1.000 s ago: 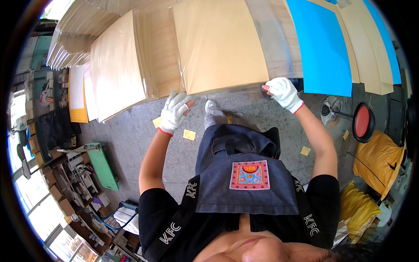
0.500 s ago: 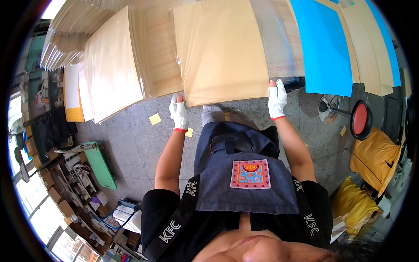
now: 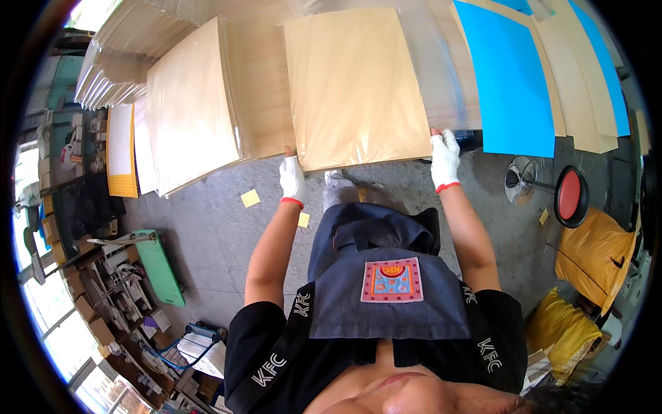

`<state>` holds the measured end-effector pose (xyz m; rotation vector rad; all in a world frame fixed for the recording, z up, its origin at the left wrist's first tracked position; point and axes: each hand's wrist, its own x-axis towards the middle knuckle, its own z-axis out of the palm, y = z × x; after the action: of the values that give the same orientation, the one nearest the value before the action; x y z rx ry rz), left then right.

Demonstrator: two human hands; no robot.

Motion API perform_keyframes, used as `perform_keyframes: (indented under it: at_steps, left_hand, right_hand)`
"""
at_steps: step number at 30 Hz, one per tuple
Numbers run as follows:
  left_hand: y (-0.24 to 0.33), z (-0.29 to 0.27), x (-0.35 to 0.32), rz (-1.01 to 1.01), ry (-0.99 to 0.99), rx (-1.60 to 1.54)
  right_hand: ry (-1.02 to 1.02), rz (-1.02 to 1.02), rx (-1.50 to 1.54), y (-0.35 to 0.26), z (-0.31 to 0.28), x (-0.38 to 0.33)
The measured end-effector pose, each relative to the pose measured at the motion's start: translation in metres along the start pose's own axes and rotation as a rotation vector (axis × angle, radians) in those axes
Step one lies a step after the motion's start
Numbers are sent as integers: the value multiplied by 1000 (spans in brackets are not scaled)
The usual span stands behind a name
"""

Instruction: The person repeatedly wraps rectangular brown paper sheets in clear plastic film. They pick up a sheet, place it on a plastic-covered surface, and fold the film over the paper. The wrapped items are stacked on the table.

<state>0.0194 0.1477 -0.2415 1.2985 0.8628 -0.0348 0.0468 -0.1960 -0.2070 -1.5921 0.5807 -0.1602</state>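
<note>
at the far left a stack of pale boards (image 3: 110,65) fans out, and beside it a wrapped panel (image 3: 189,117) lies flat. the left hand (image 3: 292,178), in a white glove, grasps the near left corner of the board (image 3: 355,83), fingers curled over its edge. the board, a tan sheet in clear film, lies in the middle of the row, its near edge hanging just past the panel under it and above the grey floor (image 3: 207,221). the right hand (image 3: 445,157), also gloved, clasps the near right corner, thumb on top; how far the fingers wrap beneath i cannot tell. just right of it lies a blue sheet (image 3: 507,76), then more pale sheets, and a red stool (image 3: 571,196) stands near on the floor.

to handle the board well, i judge both hands should hold level and move together, since the film looks slick and a wide thin sheet can flex or skew. keep the 2 corners even with the neighbours' edges, and watch that the right corner does not catch the blue sheet.
</note>
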Motion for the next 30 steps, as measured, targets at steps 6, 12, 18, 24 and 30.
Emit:
perform_keyframes:
  at_steps: [6,12,18,24,30]
  left_hand:
    - [93,2,-19,-11,-325,456]
    - [160,11,-28,164,-401,240]
    - [220,-25,-46,431,-530,87]
    - [251,-159,-46,573,-222,49]
    - [268,-264,6,584,-141,14]
  right_hand:
    - [-391,249,3,-57,3,19]
    - [-644,251,261,-48,23,22]
    - [-760,308,393,-27,58,17]
    - [-1002,38,357,-94,204,-58]
    - [-965,-279,129,-85,328,-92]
